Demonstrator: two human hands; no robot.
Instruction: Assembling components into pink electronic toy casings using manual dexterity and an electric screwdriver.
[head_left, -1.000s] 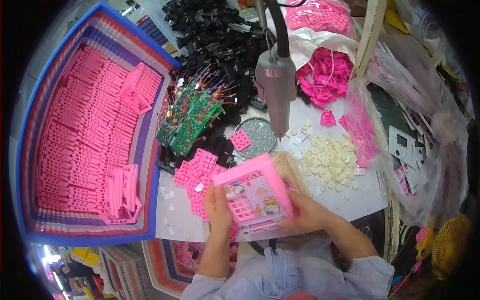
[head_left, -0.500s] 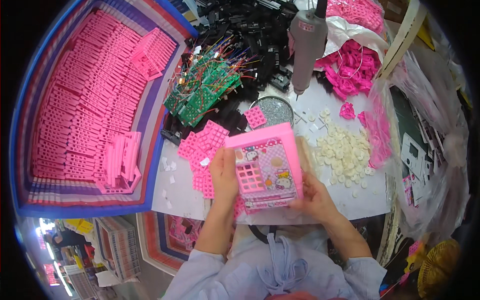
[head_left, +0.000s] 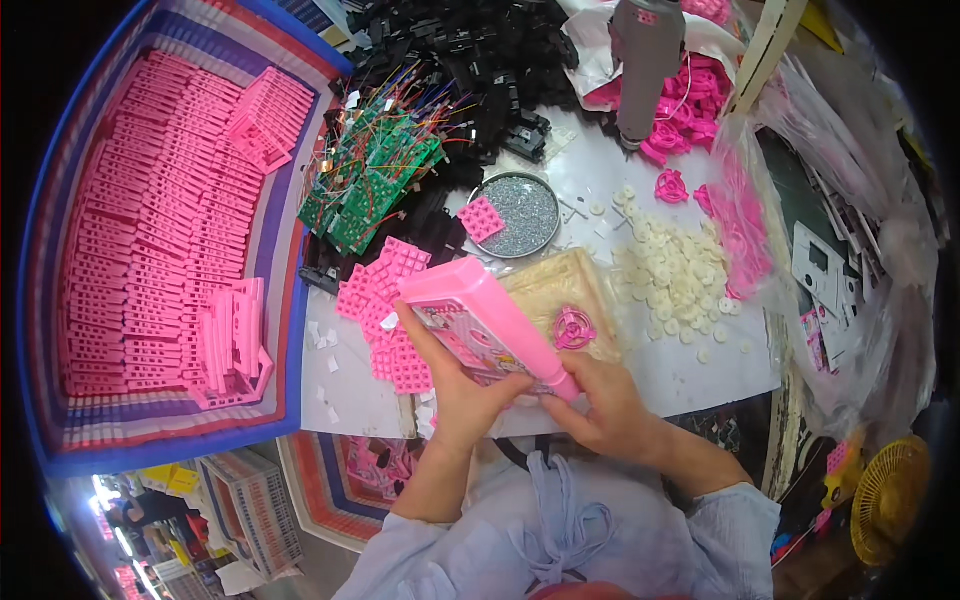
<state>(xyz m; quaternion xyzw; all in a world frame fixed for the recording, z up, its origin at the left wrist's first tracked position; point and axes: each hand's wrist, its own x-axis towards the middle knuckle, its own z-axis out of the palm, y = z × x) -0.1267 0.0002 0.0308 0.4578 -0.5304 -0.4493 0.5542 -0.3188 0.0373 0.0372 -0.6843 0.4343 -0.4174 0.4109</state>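
A pink plastic toy casing (head_left: 490,318) with a cartoon-printed front is tilted between my two hands, its side wall facing up. My left hand (head_left: 462,398) grips the printed side, with the thumb along its lower part. At the lower right corner, my right hand (head_left: 610,405) pinches the casing's edge. Behind it lies a tan pad (head_left: 540,288) in clear wrap, bearing a pink ring-shaped part (head_left: 573,327). Pink rubber-like keypads (head_left: 400,355) are piled just left of the casing. One more keypad (head_left: 481,219) rests on the rim of a round tin of small screws (head_left: 530,215).
A blue-rimmed crate (head_left: 290,390) full of pink casings stands at left. Green circuit boards (head_left: 370,190) with wires and black parts (head_left: 470,60) lie behind. A grey electric screwdriver (head_left: 645,80) hangs above the table. Cream discs (head_left: 680,275) and a bag of pink parts (head_left: 690,100) are right.
The casing has turned from face-up to steeply tilted, moving a little left. The tan pad and ring-shaped part now show. My right hand has shifted slightly left, and the whole view has moved somewhat.
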